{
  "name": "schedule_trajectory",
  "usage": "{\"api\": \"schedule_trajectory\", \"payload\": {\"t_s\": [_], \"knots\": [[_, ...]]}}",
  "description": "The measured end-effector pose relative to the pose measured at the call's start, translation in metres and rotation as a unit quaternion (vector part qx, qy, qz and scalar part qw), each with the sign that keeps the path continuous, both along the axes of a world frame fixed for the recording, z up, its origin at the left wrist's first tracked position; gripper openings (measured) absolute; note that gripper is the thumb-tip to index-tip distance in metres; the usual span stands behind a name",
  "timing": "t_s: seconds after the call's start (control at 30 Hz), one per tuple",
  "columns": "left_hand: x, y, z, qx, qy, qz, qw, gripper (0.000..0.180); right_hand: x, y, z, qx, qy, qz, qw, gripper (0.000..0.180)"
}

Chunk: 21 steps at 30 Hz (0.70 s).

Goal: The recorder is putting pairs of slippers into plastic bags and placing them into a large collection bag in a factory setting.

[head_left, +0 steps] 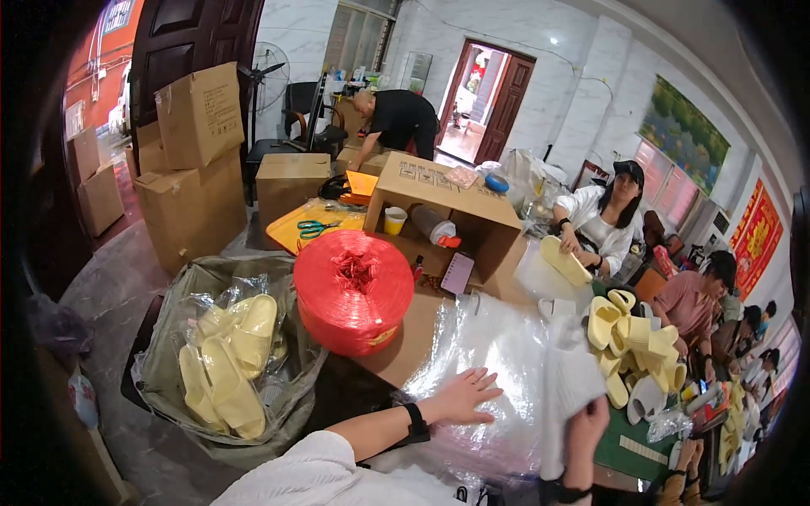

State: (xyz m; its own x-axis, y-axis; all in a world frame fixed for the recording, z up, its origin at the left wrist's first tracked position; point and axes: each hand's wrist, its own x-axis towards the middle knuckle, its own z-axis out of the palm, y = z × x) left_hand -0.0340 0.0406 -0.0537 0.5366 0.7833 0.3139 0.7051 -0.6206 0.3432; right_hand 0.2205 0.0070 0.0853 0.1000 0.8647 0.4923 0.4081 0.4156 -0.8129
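My left hand [462, 396] lies flat with spread fingers on a stack of clear plastic bags [485, 363] spread over the table. My right hand [584, 430] grips one clear plastic bag [567, 379] by its lower edge, lifted upright beside the stack. A black band sits on my left wrist. Pale yellow slippers [629, 333] are piled just right of the bags. A large red spool of plastic twine [353, 291] stands to the left of the stack on a cardboard surface.
A sack of pale yellow slippers [229, 358] sits on the floor at left. An open cardboard box [447, 215] lies on its side behind the spool, with a cup and a bottle inside. Stacked cartons [196, 160] stand at the back left. Several people work along the right side.
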Motion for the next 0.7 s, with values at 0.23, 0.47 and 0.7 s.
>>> {"api": "schedule_trajectory", "payload": {"t_s": [0.23, 0.47, 0.7], "knots": [[0.005, -0.003, 0.0, -0.121, -0.077, 0.072, 0.987, 0.062, -0.062, 0.051, -0.103, -0.077, -0.179, -0.017, 0.981, 0.023], [0.002, -0.009, 0.032, -0.159, 0.048, 0.025, 0.986, 0.066, -0.043, 0.054, -0.124, -0.016, -0.267, -0.048, 0.962, 0.026], [0.006, 0.002, 0.002, 0.034, -0.008, 0.0, 0.999, 0.077, -0.003, 0.069, -0.152, -0.003, -0.263, -0.158, 0.952, 0.026]]}}
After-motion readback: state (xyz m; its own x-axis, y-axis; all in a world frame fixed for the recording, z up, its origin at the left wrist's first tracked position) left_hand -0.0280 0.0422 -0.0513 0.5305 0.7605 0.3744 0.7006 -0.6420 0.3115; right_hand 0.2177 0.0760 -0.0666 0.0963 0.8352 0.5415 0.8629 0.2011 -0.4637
